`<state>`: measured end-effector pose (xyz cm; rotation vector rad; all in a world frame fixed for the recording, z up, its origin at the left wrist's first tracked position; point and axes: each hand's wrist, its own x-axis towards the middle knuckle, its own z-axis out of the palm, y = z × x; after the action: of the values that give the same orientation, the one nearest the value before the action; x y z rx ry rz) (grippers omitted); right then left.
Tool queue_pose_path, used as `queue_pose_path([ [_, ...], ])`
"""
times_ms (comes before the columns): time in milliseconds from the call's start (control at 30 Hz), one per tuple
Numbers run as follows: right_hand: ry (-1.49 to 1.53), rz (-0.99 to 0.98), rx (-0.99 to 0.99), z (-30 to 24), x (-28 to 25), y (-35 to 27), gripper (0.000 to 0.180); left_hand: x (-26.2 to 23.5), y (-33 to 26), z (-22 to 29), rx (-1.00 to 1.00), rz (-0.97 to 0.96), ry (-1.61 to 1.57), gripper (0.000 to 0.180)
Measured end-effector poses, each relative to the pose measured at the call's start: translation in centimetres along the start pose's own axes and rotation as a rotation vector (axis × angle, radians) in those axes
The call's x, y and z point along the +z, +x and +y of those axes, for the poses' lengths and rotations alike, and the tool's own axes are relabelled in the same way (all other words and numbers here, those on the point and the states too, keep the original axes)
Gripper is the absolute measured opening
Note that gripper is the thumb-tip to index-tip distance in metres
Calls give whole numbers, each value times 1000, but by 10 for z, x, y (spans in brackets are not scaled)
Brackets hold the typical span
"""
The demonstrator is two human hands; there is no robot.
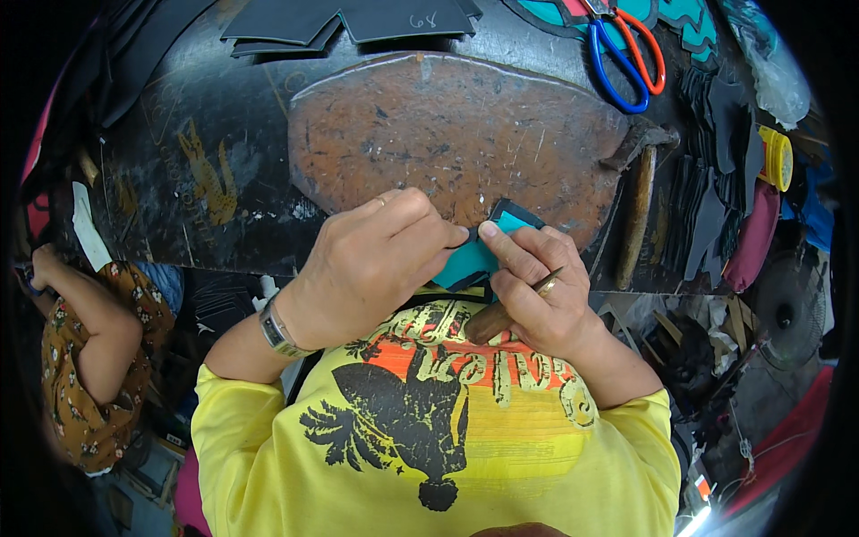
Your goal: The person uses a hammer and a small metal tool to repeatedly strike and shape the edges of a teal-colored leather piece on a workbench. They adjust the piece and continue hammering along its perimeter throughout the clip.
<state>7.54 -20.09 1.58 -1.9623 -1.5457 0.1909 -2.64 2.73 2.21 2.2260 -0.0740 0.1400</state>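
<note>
Centre of frame: left hand [362, 264] & right hand [532, 286] both pinch a teal piece w/ black edging [479, 255], held just above the near edge of the worktop [224, 179]; right grip also clasps a wooden-handled tool [492, 320]; brown cutting slab [456, 139] just behind; scissors [622, 54] upper right. Prob. best: keep thumbs close, fold edge evenly, tool tip kept off fingers.

Both hands, left [362, 264] and right [537, 286], met over the near edge of the tabletop [179, 206], a small leather piece [483, 251] pinched between them. A worn slab [456, 134] lay just behind; a hammer [637, 201] lay at its right. Scissors [622, 54] sat far right, stacked sheets [349, 22] far behind.
</note>
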Motion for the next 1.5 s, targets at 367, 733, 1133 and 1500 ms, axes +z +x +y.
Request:
queue_pose_path([
  [367,-117,-95,-60,-3,-9,6,22,-15,22,-16,189,-163,6,16],
  [733,-176,-121,-114,-5,-11,10,20,-14,19,-28,206,-129,-9,25],
  [1133,-277,-74,-160,-7,-4,7,14,-12,26,-29,216,-116,-52,21],
  [1500,-301,-129,-192,-8,-5,7,14,-16,27,-26,295,-137,47,17],
])
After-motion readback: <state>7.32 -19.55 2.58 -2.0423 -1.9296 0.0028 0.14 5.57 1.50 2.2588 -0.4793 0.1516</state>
